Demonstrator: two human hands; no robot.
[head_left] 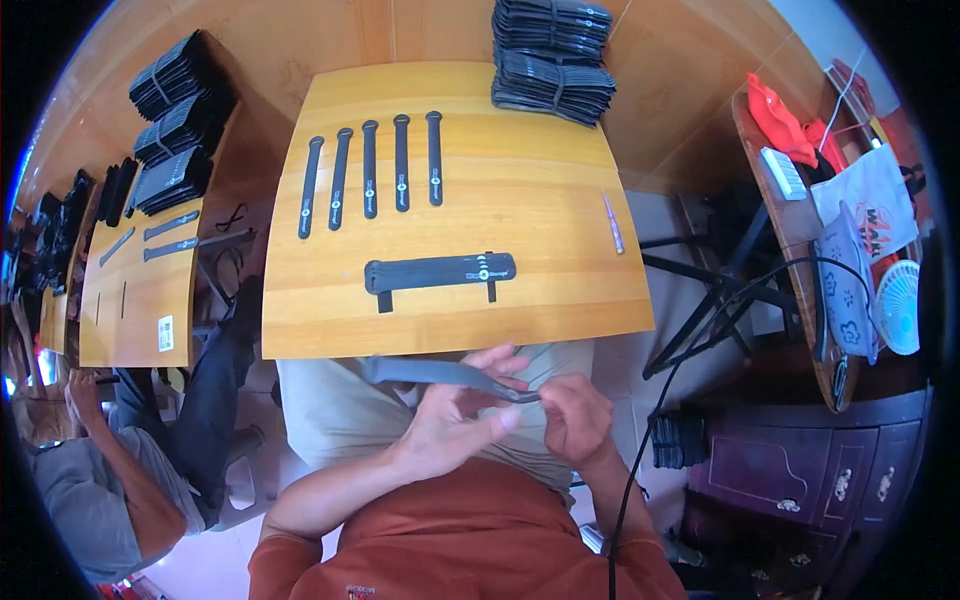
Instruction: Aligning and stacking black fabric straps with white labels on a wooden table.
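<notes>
Dark strap (420, 371), 1 item, in work, above the person's lap just off the near edge of the bench: left hand (450, 425) curled around its middle, thumb and fingers closed on it; right hand (578, 412) pinching its right end. Gathered, 1 stack of straps (430, 275), near part of the bench, lying lengthwise left to right, 2 short dark tabs (385, 302) protruding at its near side; no band seen around it. Loose, 5 single straps (370, 170) in a spaced row, far left, each pointing away from the person. Bound, a pile of banded bundles (555, 80), far right corner, apparently complete. State of work, by judgement: partway; the held strap, the row and the unbanded stack appear outstanding. Surface: bench (540, 215), pale yellow wood, visible grain; 1 slim pinkish pen-like tool (613, 222) at the right edge. Room: left, a second bench (140, 310) with further black bundles (180, 130), a few loose straps and a seated co-worker (90, 490); right, a side table bearing red cloth (775, 120), a patterned basket (848, 285) and a pale blue fan (899, 305); near right, a dark wooden cabinet (770, 470); a black cable (690, 350) crossing in front.
</notes>
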